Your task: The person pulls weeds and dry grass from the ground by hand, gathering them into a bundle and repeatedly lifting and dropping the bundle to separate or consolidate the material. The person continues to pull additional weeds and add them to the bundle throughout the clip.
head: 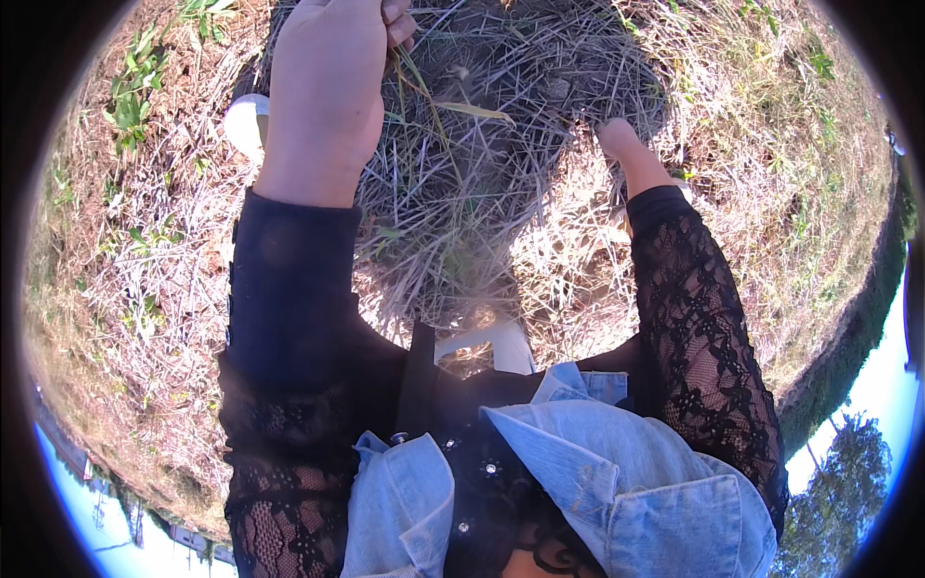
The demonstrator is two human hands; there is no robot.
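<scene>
My left hand (329,94) reaches to the top edge of the view, its fingers curled and partly cut off. Thin green and yellowing grass blades (426,90) come out from beneath the curled fingers. My right hand (618,137) is lowered over the dry grass at the right. Only the wrist and back of that hand show; its fingers are hidden, and I cannot tell whether it holds anything. Between the two hands lies a shaded mat of dry straw and grass stalks (477,159) over dark soil.
A rounded white object (246,126), perhaps a shoe, sits beside my left wrist. Close to my body is a white angular piece (509,347). Green leafy plants (134,90) grow at the left. A denim garment (650,462) hangs over my front. Trees (831,491) stand far off.
</scene>
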